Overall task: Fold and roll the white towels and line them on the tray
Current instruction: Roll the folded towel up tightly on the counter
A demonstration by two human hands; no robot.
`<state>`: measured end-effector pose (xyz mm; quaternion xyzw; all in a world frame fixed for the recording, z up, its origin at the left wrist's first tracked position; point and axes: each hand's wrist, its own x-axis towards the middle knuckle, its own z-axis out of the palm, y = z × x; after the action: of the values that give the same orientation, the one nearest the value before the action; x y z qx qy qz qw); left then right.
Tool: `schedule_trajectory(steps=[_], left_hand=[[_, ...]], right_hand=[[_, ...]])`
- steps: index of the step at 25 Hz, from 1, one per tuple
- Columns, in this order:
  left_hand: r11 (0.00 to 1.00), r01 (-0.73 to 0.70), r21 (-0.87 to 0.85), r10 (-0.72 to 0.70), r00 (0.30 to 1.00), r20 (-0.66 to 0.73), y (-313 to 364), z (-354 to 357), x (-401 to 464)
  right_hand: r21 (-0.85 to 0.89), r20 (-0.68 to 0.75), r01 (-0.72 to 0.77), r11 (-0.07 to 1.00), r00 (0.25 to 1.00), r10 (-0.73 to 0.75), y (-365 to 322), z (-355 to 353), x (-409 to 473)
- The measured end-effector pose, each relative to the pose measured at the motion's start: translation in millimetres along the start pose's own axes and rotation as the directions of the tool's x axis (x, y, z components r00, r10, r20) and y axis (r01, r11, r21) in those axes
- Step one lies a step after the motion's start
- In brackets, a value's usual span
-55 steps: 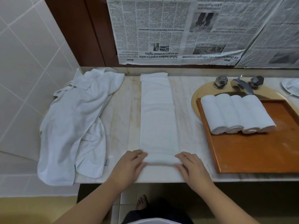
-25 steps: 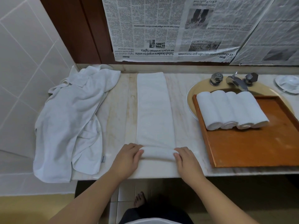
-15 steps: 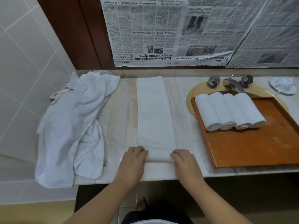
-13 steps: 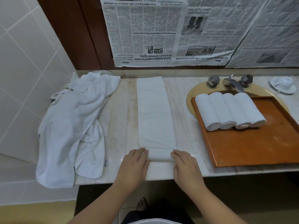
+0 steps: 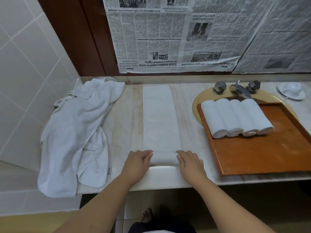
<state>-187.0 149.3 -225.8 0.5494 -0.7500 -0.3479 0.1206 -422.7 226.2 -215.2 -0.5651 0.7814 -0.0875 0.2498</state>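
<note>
Newspaper sheets [image 5: 168,36] cover the wall above the marble worktop [image 5: 121,132]. A tap [image 5: 239,89] overhangs the sink [image 5: 196,103]; a white dish [image 5: 291,90] sits far right.

we log a white folded towel [image 5: 160,118] | four white rolled towels [image 5: 235,117] on our orange-brown tray [image 5: 262,153] | white crumpled cloth heap [image 5: 74,132] | cream desk [image 5: 124,115] with tan streaks | black-on-grey printed newspaper [image 5: 168,34] | white wall tiles [image 5: 25,64]
</note>
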Motion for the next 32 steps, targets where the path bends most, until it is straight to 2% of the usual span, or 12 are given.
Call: schedule_trajectory(steps=[2,4,5,6,8,10,12,15,19,23,27,32], left_hand=[[0.999,0.046,-0.028,-0.047,0.998,-0.034,10,4,-3],[0.989,0.102,-0.112,-0.113,0.988,-0.105,14,9,-4],[0.991,0.102,-0.089,-0.115,0.979,-0.165,15,11,-3],[0.997,0.071,0.022,-0.064,0.968,-0.242,14,12,-1],[0.958,-0.091,0.273,0.17,0.945,-0.281,13,20,0],[0.833,-0.328,0.446,0.424,0.896,-0.134,14,34,-3],[0.786,-0.427,0.447,0.499,0.865,-0.052,21,45,-5],[0.794,-0.407,0.452,0.475,0.879,-0.041,23,54,-10],[0.775,-0.361,0.518,0.407,0.913,0.027,19,57,-27],[0.78,-0.366,0.507,0.422,0.907,0.005,21,46,-9],[0.758,-0.403,0.513,0.445,0.895,0.046,24,37,4],[0.773,-0.38,0.508,0.42,0.907,0.04,30,31,16]], right_hand=[[0.022,0.034,-0.024,0.999,0.999,0.023,0,-5,4],[0.177,0.017,-0.056,0.983,0.998,0.054,-3,-8,7],[0.23,-0.014,-0.057,0.972,0.998,0.062,-4,-8,9],[0.222,-0.084,-0.025,0.975,0.995,0.044,-6,-7,10],[0.02,-0.267,0.116,0.993,0.958,-0.107,-5,2,9],[-0.202,-0.229,0.284,0.937,0.917,-0.327,-7,15,3],[-0.307,-0.122,0.351,0.885,0.907,-0.402,-9,29,-8],[-0.366,-0.055,0.302,0.88,0.937,-0.345,-9,42,-21],[-0.43,-0.109,0.301,0.851,0.918,-0.38,-6,44,-21],[-0.404,-0.156,0.323,0.856,0.898,-0.412,4,41,-13],[-0.373,-0.229,0.281,0.884,0.895,-0.381,1,30,-3],[-0.384,-0.298,0.2,0.901,0.897,-0.326,-2,23,11]])
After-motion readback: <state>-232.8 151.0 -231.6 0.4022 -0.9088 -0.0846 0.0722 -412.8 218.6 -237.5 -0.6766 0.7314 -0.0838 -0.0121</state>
